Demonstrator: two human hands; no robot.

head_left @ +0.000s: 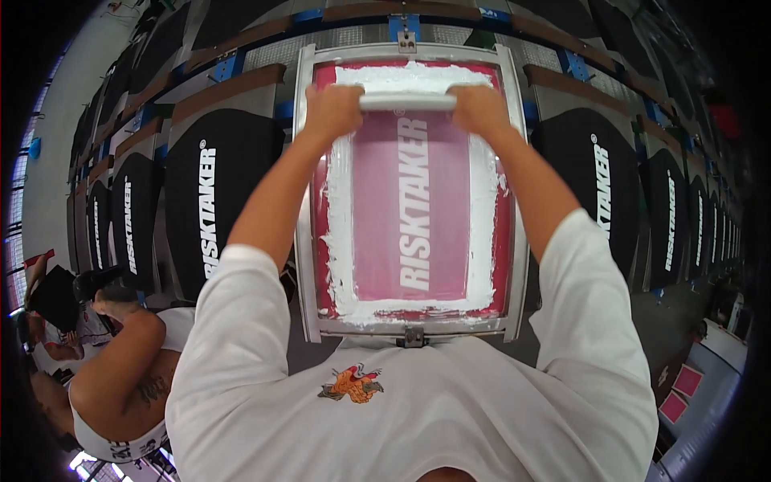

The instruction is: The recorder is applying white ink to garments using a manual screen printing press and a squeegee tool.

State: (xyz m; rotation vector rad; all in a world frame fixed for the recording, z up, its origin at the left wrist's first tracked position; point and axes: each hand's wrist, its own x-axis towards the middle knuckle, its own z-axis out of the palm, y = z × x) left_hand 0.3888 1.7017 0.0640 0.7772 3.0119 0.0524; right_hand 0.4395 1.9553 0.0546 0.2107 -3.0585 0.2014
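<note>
In front of me a metal-framed printing screen (514, 265) lies flat, its pink mesh bearing pale block lettering. Thick white ink (344, 233) rims the mesh on all sides. Both my arms reach to the far end of the screen, where a pale squeegee (408, 102) lies crosswise. My left hand (332, 111) is closed round its left end. Round its right end my right hand (482, 111) is closed too. The squeegee's lower edge cannot be made out from above.
Black printed fabric pieces lie on boards to the left (189, 201) and right (582, 177), with more rows beyond. A metal clamp (414, 336) holds the screen's near edge. At left another person (120, 377) is close by. Pink squares (687, 380) sit at lower right.
</note>
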